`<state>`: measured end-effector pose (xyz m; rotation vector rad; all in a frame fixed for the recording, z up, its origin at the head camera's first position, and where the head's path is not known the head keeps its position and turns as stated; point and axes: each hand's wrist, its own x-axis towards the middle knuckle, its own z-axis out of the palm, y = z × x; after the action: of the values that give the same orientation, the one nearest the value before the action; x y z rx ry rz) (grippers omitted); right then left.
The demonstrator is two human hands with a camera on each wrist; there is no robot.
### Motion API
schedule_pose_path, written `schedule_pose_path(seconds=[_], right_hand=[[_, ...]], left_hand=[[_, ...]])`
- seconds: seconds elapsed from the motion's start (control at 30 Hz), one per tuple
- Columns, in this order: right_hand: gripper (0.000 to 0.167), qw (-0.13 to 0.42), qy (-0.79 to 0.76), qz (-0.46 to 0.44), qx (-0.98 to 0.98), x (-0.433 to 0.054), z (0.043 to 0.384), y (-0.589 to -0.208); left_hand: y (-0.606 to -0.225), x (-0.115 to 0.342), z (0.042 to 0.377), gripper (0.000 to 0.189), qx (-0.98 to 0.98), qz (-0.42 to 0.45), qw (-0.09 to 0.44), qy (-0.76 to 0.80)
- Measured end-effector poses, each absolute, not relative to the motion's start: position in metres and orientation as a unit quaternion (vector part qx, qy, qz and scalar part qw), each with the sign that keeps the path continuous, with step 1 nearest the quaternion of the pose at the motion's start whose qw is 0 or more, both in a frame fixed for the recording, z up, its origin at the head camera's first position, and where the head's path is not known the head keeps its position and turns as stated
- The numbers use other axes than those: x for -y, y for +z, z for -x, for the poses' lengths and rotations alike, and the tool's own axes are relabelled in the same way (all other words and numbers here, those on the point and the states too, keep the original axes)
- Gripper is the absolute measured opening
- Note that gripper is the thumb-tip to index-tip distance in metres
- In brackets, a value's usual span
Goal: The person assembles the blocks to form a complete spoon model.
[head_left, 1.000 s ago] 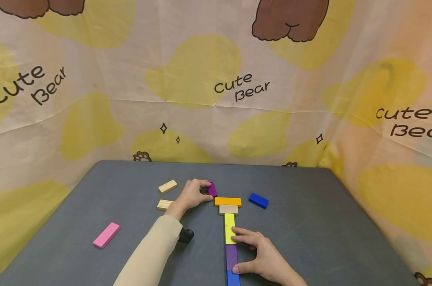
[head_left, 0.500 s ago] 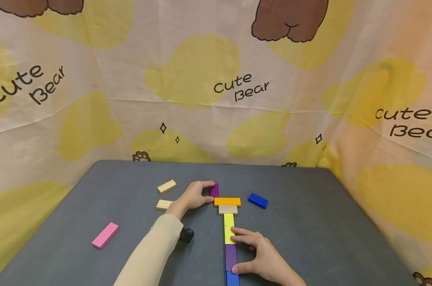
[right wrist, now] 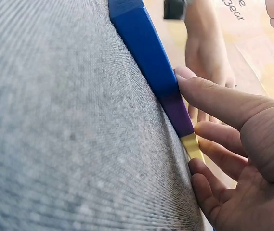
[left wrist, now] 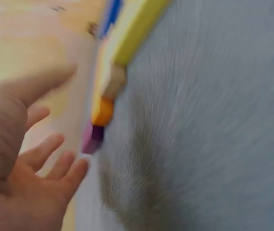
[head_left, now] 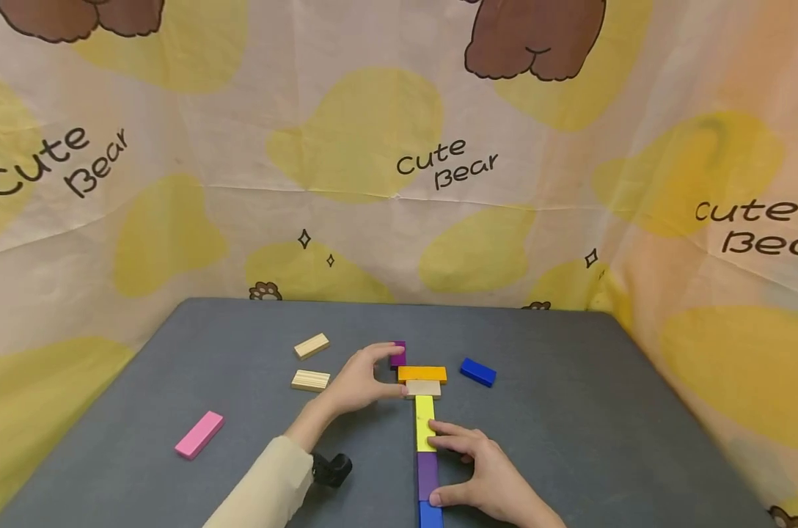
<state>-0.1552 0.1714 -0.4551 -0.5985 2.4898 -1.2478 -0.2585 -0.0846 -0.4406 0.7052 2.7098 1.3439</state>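
Observation:
A row of wooden blocks runs away from me: blue (head_left: 430,515), purple (head_left: 428,477) and yellow (head_left: 424,422) end to end, then a beige block (head_left: 425,389) and an orange block (head_left: 422,374) laid crosswise. Behind the orange block's left end lies a magenta block (head_left: 398,355). My left hand (head_left: 356,381) is spread, forefinger overlapping the magenta block and thumb by the beige one; the left wrist view has its fingers apart with nothing between them. My right hand (head_left: 488,469) rests along the row's right side, thumb at the blue-purple joint, fingertips at the yellow block.
Two pale wood blocks, one farther back (head_left: 312,345) and one nearer (head_left: 310,380), lie left of my left hand. A pink block (head_left: 199,435) is at the left. Another blue block (head_left: 478,372) lies right of the orange one. A patterned cloth (head_left: 399,169) hangs behind the grey table (head_left: 604,411).
My left hand set the magenta block straight against the orange block's left end, then loosened its hold and drew back toward me. The right hand has stayed in place.

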Motion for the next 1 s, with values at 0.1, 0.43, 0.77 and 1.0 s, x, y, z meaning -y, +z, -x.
schedule_pose_path(seconds=[0.1, 0.43, 0.77, 1.0], right_hand=[[0.066, 0.136, -0.432, 0.213, -0.865, -0.175, 0.155, -0.456], [0.067, 0.123, -0.423, 0.228, -0.868, -0.174, 0.158, -0.456], [0.067, 0.123, -0.426, 0.229, -0.866, -0.173, 0.156, -0.457], [0.067, 0.122, -0.426, 0.228, -0.867, -0.173, 0.156, -0.456]], left_hand=[[-0.443, 0.084, 0.235, 0.078, -0.846, -0.238, 0.048, 0.474], [-0.458, 0.075, 0.175, 0.085, -0.825, -0.243, 0.095, 0.502], [-0.467, 0.067, 0.165, 0.092, -0.845, -0.238, 0.106, 0.467], [-0.47, 0.067, 0.165, 0.096, -0.859, -0.24, 0.11, 0.439]])
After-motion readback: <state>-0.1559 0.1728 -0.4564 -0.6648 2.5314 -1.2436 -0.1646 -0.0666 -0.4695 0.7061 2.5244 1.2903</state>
